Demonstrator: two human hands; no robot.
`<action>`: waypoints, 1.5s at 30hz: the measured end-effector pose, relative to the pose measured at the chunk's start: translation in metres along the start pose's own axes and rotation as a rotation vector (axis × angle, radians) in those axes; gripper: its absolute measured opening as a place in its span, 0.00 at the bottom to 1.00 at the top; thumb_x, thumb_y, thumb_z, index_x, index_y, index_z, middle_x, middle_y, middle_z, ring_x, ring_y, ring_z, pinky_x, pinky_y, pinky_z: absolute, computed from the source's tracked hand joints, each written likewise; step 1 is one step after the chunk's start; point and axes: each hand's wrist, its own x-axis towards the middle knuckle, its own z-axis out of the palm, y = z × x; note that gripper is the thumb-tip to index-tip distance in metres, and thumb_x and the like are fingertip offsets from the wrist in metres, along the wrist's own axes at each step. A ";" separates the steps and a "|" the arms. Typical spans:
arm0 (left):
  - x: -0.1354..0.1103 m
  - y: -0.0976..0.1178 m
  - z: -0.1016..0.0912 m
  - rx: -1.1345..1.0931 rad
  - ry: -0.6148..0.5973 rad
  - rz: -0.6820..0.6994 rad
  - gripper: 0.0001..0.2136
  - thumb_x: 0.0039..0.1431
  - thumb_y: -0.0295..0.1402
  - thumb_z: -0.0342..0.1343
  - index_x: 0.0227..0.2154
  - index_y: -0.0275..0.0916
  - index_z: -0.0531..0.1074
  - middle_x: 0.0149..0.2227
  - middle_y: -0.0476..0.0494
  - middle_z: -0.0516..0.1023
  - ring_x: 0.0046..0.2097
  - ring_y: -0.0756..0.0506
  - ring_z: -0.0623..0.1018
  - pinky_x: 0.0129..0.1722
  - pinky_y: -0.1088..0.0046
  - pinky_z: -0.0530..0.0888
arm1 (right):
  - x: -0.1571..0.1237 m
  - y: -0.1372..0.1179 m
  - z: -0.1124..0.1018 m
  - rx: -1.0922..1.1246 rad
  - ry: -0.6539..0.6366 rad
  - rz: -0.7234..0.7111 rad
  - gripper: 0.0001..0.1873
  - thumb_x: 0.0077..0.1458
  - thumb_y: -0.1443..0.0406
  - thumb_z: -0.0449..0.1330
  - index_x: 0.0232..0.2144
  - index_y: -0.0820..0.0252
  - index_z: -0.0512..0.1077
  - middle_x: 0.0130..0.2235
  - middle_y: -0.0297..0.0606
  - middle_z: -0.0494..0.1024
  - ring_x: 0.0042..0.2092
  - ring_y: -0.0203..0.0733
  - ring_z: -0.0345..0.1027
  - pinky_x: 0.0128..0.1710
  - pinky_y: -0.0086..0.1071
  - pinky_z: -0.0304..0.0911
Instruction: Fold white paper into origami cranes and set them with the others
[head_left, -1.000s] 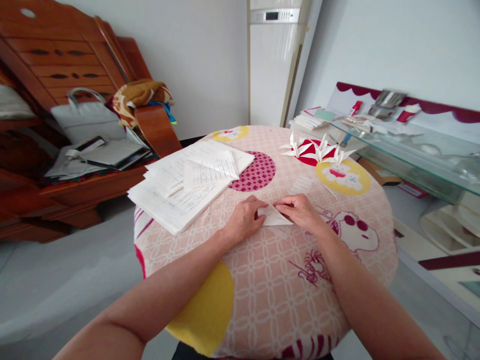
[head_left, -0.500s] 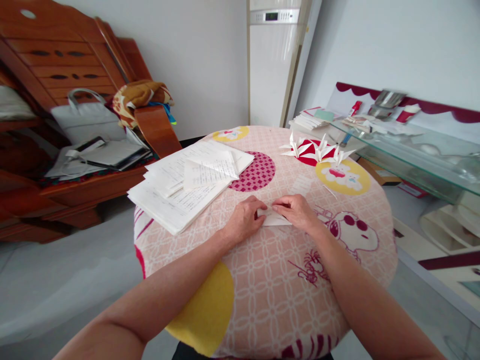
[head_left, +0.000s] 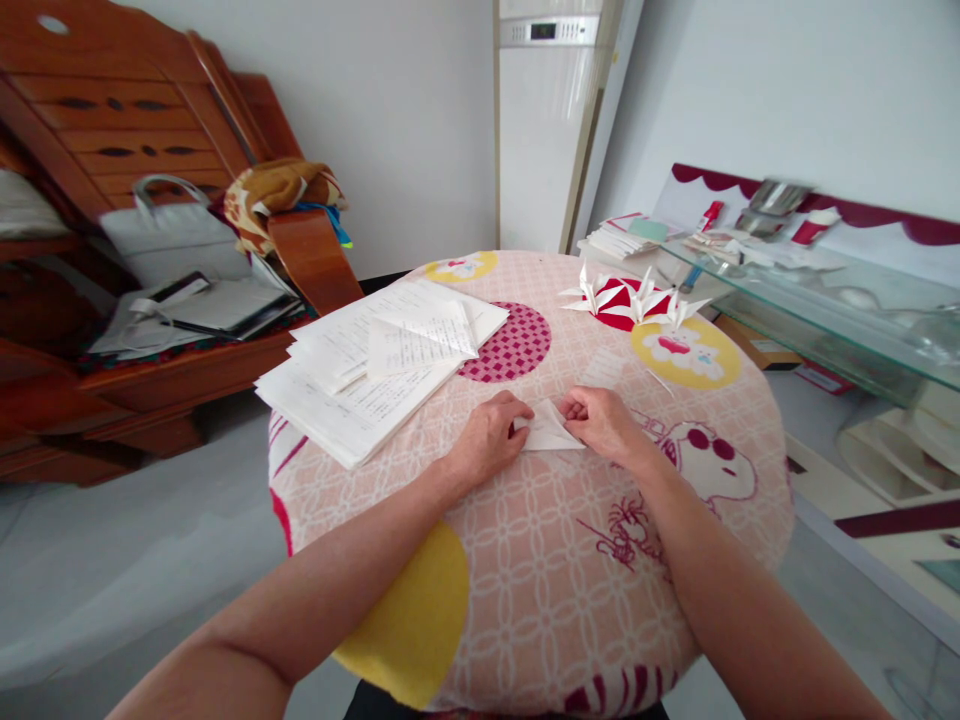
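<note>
A small folded white sheet of paper (head_left: 546,432) lies on the cloth-covered round table (head_left: 525,570) between my two hands. My left hand (head_left: 495,432) is closed on its left side, fingers curled and pressing the paper down. With fingers pinched together, my right hand (head_left: 597,420) grips the paper's right edge. A raised flap shows between the hands. Exactly which layers the right fingers hold is hidden.
A stack of written papers (head_left: 360,420) lies at the table's left, a folded sheet (head_left: 420,340) on top. Several white paper cranes (head_left: 641,300) stand at the back right. A glass shelf (head_left: 825,310) stands right of the table, a wooden chair (head_left: 150,130) left.
My right hand has moved slightly right, away from my left hand, drawing a flap of the paper with it. More of the paper shows between them. My left hand stays put.
</note>
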 end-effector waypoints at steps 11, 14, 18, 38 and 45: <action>0.000 0.000 -0.001 -0.011 -0.007 -0.011 0.09 0.53 0.20 0.55 0.34 0.35 0.77 0.35 0.44 0.76 0.30 0.51 0.72 0.35 0.75 0.71 | -0.005 -0.008 -0.011 -0.090 -0.068 0.035 0.06 0.41 0.75 0.57 0.20 0.60 0.69 0.20 0.31 0.71 0.24 0.34 0.63 0.25 0.27 0.53; 0.000 0.000 0.000 -0.001 0.001 0.002 0.09 0.55 0.20 0.54 0.34 0.35 0.77 0.35 0.43 0.77 0.34 0.49 0.75 0.40 0.72 0.73 | -0.006 -0.008 -0.013 -0.055 -0.124 0.066 0.06 0.42 0.74 0.57 0.22 0.60 0.72 0.20 0.30 0.72 0.24 0.34 0.63 0.25 0.27 0.53; 0.000 -0.002 -0.001 0.005 -0.001 0.010 0.11 0.56 0.19 0.51 0.35 0.35 0.78 0.36 0.42 0.78 0.39 0.47 0.77 0.44 0.70 0.73 | -0.006 -0.005 -0.015 0.018 -0.197 0.106 0.09 0.44 0.71 0.59 0.30 0.61 0.78 0.20 0.30 0.72 0.23 0.33 0.62 0.24 0.27 0.52; 0.004 -0.011 -0.027 -0.191 -0.267 -0.045 0.12 0.55 0.30 0.59 0.43 0.38 0.79 0.41 0.43 0.77 0.32 0.52 0.75 0.34 0.76 0.72 | -0.008 -0.013 -0.027 -0.083 -0.354 0.034 0.13 0.53 0.59 0.58 0.22 0.62 0.71 0.20 0.29 0.62 0.25 0.32 0.55 0.25 0.28 0.44; 0.003 -0.015 -0.025 -0.234 -0.278 -0.044 0.16 0.49 0.31 0.65 0.43 0.37 0.78 0.43 0.43 0.76 0.32 0.52 0.75 0.32 0.76 0.73 | -0.009 -0.020 -0.021 -0.203 -0.295 0.026 0.20 0.52 0.52 0.62 0.21 0.62 0.71 0.20 0.29 0.62 0.25 0.32 0.54 0.26 0.29 0.44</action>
